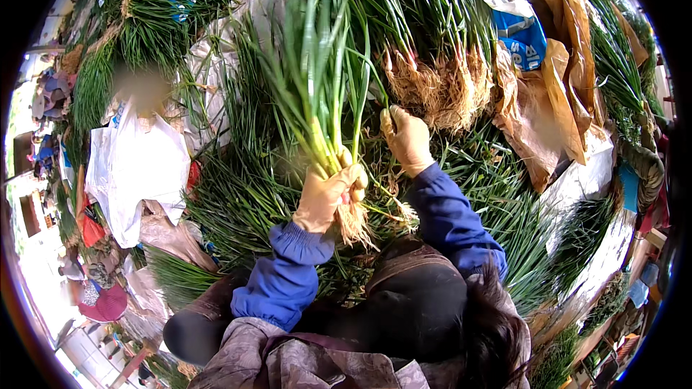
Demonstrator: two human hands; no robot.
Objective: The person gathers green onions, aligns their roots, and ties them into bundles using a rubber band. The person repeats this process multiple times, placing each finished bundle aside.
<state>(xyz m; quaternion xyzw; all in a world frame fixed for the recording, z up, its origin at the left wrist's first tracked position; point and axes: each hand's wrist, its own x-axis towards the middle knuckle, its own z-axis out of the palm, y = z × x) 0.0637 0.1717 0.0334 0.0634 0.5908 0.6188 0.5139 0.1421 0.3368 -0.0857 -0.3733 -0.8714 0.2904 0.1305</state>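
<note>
My left hand [331,194], in a pale glove, is closed around the lower stems of a bunch of green onion-like plants [319,113]. Their long leaves point away from me, slightly blurred, and their pale roots hang below the fist. To the right, my right hand [403,132], gloved as well, has its thumb and finger pinched at the tip of a thin green leaf. Just beyond it lie bunches of the same plants with reddish stem bases and tangled tan roots [459,86]. Loose green plants [243,189] are spread beneath both hands.
A white plastic bag [138,162] lies at left, near a tied green bundle [157,8]. Crumpled brown paper [540,102] and a blue-and-white bag [516,27] bearing writing lie at right. My dark-clad knees [416,297] are close below my hands. Several people appear at the far left.
</note>
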